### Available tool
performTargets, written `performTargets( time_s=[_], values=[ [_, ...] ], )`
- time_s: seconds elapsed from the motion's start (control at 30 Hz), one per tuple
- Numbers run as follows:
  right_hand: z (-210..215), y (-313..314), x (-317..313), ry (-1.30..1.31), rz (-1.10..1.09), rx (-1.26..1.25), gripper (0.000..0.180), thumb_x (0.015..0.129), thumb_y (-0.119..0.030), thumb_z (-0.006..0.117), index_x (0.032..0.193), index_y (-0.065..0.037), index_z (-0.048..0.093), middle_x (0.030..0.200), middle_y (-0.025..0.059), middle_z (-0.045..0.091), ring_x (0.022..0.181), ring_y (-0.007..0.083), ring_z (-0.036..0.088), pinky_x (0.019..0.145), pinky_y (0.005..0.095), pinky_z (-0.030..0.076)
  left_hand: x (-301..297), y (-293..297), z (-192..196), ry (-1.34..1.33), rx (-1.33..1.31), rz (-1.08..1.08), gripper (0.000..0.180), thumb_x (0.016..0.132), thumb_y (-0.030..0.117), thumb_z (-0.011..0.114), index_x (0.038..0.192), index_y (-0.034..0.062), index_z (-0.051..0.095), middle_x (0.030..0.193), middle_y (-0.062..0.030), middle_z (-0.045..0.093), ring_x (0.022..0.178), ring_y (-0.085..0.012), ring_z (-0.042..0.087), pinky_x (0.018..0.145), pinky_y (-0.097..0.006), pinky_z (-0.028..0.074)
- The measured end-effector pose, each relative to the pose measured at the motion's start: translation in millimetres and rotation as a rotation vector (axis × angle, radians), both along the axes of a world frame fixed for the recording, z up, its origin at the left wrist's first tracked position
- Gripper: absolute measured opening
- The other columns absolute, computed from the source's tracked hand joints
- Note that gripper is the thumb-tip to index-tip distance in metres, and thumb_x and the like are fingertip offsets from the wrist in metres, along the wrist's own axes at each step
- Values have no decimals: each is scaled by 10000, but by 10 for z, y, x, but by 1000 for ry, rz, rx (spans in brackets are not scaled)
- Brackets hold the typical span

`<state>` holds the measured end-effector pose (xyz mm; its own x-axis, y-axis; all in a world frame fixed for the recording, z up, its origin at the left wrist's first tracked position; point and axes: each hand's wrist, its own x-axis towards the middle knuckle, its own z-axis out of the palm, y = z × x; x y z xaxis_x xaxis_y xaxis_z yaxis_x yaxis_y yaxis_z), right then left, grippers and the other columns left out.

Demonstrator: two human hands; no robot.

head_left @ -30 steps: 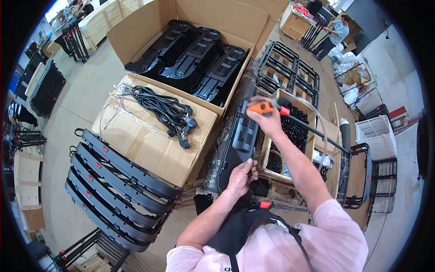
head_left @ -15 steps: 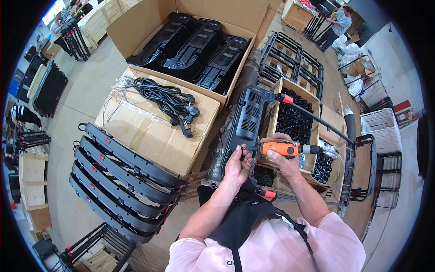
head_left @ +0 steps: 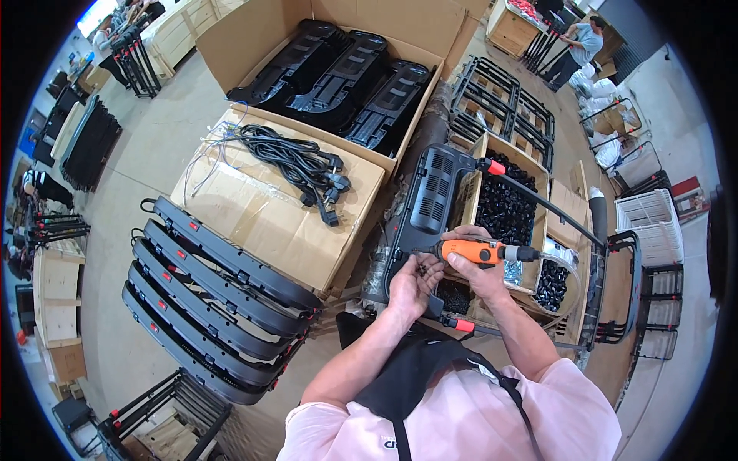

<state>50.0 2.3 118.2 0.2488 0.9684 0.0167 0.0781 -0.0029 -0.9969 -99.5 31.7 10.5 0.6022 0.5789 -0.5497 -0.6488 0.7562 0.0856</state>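
My right hand (head_left: 486, 278) grips an orange power screwdriver (head_left: 469, 250), which lies sideways with its bit end to the left. That end is over the lower part of a black plastic housing (head_left: 435, 184) with vent slots. Just below the bit, my left hand (head_left: 409, 292) is turned palm up with its fingers curled. Several small dark screws (head_left: 422, 269) lie in it. A black tube frame (head_left: 547, 203) with red joints extends to the right from the housing.
Wooden bins of black parts (head_left: 507, 207) stand right of the housing. Left are a carton (head_left: 269, 223) with coiled power cords (head_left: 288, 165) and stacked black curved panels (head_left: 207, 307). Behind, an open box (head_left: 369, 163) holds black mouldings. A person (head_left: 582, 50) stands at far right.
My left hand has turned from a fingertip pinch near the bit to a more open, cupped palm, showing the screws. The screwdriver stays in my right hand. The whole view has shifted slightly.
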Motion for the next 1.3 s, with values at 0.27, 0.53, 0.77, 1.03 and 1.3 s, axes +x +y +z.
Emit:
performTargets(
  time_s=[0.27,0.53,0.77,1.03,1.3],
  values=[
    [-103,212,-196,11,28,-76,515,897,-68,799,1354,-24,566,1277,163,708,1196,214,677,1051,378,560,-194,-173,-208,65,182,-219,339,1164,305,408,1222,21,582,1075,-116,714,908,-222,722,789,-343,607],
    [-46,317,-232,-49,58,-128,520,886,-68,814,1348,-25,578,1276,157,716,1211,212,675,1061,372,558,-343,-160,28,237,182,-223,270,1151,275,488,1205,51,628,932,-43,696,796,-135,669,697,-290,557],
    [39,427,-311,-112,133,-172,469,878,-60,799,1308,-31,614,1258,135,721,1168,191,674,1026,355,554,-402,-134,-65,261,355,-268,296,1148,272,502,1275,43,639,1004,-46,727,822,-131,682,705,-278,555],
    [-91,504,-357,-280,224,-107,313,872,-54,779,1163,-18,667,1226,107,716,1116,170,670,997,351,549,-418,-167,-35,247,319,-211,302,1135,283,538,1211,15,654,1006,-90,741,824,-140,697,733,-280,583],
    [11,356,-333,-76,82,-89,508,869,-55,802,1332,-12,598,1233,135,732,1153,181,686,1031,350,555,-407,-149,-101,130,66,-99,292,1099,325,606,1196,62,687,942,-22,733,732,-127,683,662,-253,581]
  ],
)
